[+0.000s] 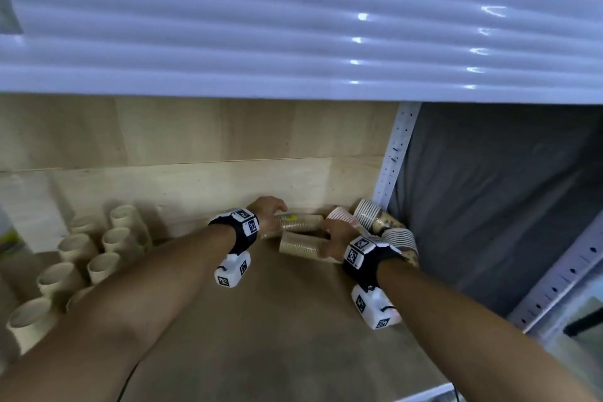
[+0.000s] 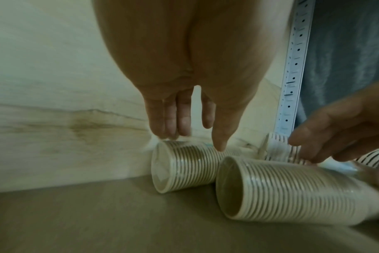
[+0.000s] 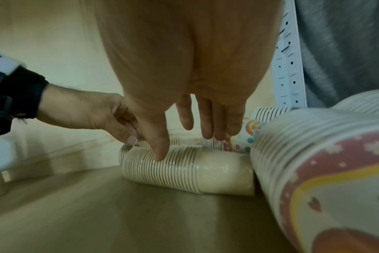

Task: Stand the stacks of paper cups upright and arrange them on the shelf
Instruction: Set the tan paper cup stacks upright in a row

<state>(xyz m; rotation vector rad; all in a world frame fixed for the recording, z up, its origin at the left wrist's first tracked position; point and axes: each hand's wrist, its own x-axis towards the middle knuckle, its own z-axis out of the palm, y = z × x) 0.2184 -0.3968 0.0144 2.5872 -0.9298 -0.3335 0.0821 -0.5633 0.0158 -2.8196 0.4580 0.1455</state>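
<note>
Two plain ribbed stacks lie on their sides at centre-right of the head view, long axes running left-right: the rear stack (image 1: 298, 221) against the back wall (image 1: 195, 140), the front stack (image 1: 301, 245) just nearer. The left hand (image 1: 268, 209) hangs over the rear one, fingers loose and barely touching; the right hand (image 1: 337, 237) reaches the front one likewise, neither gripping. About three patterned stacks (image 1: 368, 213) are toppled in the right corner, roughly nine upright stacks (image 1: 112, 243) at lower left.
</note>
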